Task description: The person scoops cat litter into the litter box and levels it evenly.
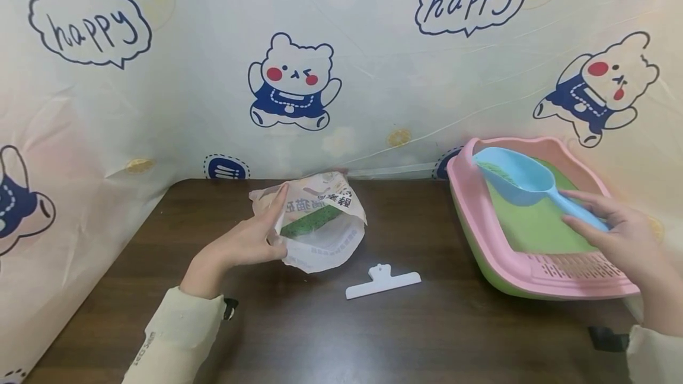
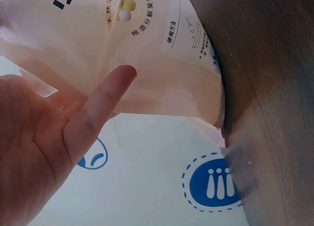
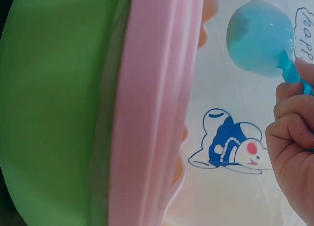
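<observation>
middle bag (image 1: 333,250): left hand (image 1: 245,245) touching, fingers spread
right-side scoop (image 1: 533,182): your right hand (image 1: 632,242) pinching, holding green bits (image 1: 498,175)
tub (image 1: 491,242) below: probably wanting gentle pouring

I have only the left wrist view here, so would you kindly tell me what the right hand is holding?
Observer: The right hand holds a blue scoop.
Operator: Thank you; does the scoop look empty to you?
Observer: No, the head view shows some green material in it.
Operator: That helps; is anything lying on the table near the bag?
Observer: Yes, a white clip lies there, to the right of the bag and a little closer to the person.
</observation>
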A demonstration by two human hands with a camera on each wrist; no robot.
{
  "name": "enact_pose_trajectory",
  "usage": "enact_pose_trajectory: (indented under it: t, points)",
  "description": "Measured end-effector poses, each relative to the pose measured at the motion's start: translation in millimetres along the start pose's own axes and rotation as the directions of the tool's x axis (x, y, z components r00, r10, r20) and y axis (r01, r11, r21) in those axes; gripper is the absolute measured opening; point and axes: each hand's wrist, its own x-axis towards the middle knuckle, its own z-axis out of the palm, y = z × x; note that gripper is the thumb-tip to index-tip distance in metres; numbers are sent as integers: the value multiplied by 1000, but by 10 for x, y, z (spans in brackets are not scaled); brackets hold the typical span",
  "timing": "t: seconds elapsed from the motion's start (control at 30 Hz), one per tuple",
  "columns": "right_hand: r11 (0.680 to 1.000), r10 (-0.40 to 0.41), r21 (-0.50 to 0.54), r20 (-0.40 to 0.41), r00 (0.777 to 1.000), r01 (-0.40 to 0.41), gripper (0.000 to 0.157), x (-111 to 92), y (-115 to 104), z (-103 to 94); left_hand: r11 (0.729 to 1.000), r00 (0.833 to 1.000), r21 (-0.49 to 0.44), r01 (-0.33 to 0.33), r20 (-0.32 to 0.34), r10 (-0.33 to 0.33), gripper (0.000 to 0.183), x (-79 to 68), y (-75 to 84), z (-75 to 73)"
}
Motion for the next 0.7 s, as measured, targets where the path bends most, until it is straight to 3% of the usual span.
enact_pose_trajectory:
  t: [0.7]
  points:
    - [986,66,-151,2,998,-65,50,81,403,-153,1000,1000,-9,2,12,-2,113,10,-44,22]
